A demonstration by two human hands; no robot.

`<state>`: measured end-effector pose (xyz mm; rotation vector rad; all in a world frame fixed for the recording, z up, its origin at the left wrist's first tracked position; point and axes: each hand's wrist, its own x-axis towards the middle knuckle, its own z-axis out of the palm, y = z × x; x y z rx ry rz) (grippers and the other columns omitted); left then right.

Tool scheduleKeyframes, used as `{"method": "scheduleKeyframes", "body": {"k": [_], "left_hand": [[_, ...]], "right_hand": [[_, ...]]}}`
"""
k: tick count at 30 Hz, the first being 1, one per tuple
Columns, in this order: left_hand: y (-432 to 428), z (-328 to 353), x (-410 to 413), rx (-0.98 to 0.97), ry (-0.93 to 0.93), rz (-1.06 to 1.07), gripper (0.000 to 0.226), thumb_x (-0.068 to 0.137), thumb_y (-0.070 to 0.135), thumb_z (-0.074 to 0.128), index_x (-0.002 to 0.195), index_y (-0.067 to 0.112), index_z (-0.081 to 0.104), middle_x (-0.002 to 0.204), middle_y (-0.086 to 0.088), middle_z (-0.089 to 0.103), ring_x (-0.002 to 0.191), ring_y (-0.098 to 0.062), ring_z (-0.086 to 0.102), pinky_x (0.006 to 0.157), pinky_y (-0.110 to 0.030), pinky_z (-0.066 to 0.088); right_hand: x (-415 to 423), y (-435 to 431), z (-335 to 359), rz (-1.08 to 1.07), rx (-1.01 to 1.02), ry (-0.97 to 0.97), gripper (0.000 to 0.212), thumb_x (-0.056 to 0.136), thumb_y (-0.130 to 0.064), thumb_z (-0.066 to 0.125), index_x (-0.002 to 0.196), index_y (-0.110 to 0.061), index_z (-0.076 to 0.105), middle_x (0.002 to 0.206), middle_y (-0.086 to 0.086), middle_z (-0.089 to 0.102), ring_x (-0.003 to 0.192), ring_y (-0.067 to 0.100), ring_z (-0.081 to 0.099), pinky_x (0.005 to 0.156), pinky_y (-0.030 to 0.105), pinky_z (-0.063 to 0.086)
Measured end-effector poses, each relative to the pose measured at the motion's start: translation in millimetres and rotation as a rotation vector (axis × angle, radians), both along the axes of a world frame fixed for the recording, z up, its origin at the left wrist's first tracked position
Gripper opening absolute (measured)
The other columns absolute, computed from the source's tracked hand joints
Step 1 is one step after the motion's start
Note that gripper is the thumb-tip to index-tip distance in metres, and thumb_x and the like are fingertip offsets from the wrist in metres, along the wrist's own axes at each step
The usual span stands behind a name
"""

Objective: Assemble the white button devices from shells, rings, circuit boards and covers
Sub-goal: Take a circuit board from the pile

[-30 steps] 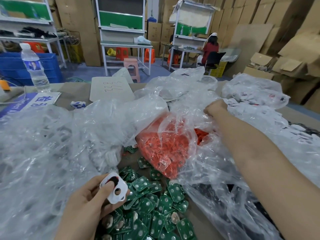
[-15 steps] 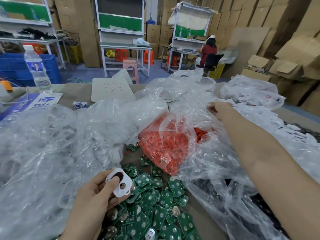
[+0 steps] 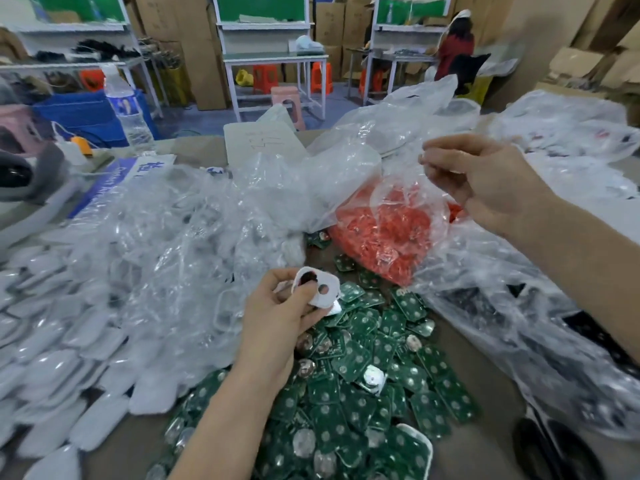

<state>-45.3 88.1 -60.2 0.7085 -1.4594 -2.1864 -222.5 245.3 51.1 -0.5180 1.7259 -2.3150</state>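
Note:
My left hand [image 3: 277, 327] holds a white shell [image 3: 317, 289] with two round holes, pinched between thumb and fingers above a heap of green circuit boards [image 3: 363, 393]. My right hand [image 3: 485, 181] is raised at the right with its fingers curled; they seem to pinch the film of the clear bag of red parts [image 3: 381, 230], and anything smaller in them is hidden. Loose white covers [image 3: 52, 323] lie piled at the left.
Crumpled clear plastic bags [image 3: 207, 220] cover the table's middle. Another bag of white parts [image 3: 571, 133] lies at the far right, with dark parts under plastic [image 3: 554, 445] near the right front. A water bottle [image 3: 128, 109] stands at the back left. A person [image 3: 457, 46] sits at a distant bench.
My right hand has drawn back from the far bags toward me and risen, lifting the bag film. My left hand, still holding the shell, has moved up and right over the boards.

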Motion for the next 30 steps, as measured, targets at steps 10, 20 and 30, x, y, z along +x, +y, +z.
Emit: {"method": "scheduleKeyframes", "body": {"k": [10, 20, 30], "left_hand": [[3.4, 1.1, 5.2, 0.014, 0.105, -0.068, 0.018, 0.094, -0.002, 0.055, 0.108, 0.003, 0.065, 0.087, -0.01, 0.074, 0.079, -0.018, 0.073, 0.068, -0.023, 0.058], [9.9, -0.3, 4.6, -0.071, 0.104, -0.011, 0.021, 0.093, -0.004, 0.055, 0.095, 0.01, 0.07, 0.084, -0.01, 0.076, 0.082, -0.02, 0.074, 0.069, -0.021, 0.057], [17.4, -6.4, 4.8, -0.342, 0.032, -0.082, 0.039, 0.092, 0.002, 0.059, 0.085, 0.036, 0.076, 0.083, 0.002, 0.076, 0.083, -0.014, 0.073, 0.075, -0.032, 0.06]], "right_hand": [[128.5, -25.2, -72.7, 0.188, 0.031, -0.266, 0.01, 0.061, -0.005, 0.074, 0.069, -0.012, 0.076, 0.072, 0.01, 0.072, 0.067, 0.019, 0.071, 0.062, 0.021, 0.056], [121.8, -36.6, -99.8, -0.027, 0.175, -0.006, 0.017, 0.078, -0.003, 0.076, 0.074, -0.02, 0.072, 0.073, 0.004, 0.074, 0.068, 0.015, 0.07, 0.065, 0.02, 0.056], [120.5, -31.8, -105.7, -0.165, 0.551, 0.467, 0.019, 0.076, -0.013, 0.079, 0.076, -0.029, 0.07, 0.072, -0.013, 0.068, 0.074, 0.003, 0.064, 0.073, 0.019, 0.052]]}}
